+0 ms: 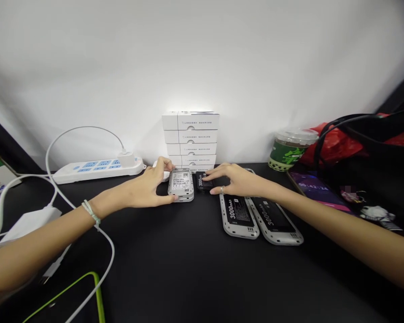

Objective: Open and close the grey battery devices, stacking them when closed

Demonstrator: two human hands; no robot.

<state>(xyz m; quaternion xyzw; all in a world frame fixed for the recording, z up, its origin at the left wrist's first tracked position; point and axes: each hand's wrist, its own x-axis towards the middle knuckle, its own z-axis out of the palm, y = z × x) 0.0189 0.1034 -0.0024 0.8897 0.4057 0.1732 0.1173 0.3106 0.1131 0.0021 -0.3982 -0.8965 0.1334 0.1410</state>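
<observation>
head view: the left hand (153, 186) grips one pale handset (182, 181), just off centre toward 8 o'clock, thumb and fingers at its edges. close to centre at 6 o'clock lies one black battery (200, 183), with the right hand (237, 178) at it, thumb and fingers parted (whether they grip it, i cannot tell). two more handsets (240, 215) lie side by side between 4 and 5 o'clock; five stacked boxes (191, 137) stand at 11, one cup (287, 152) at 3.
</observation>
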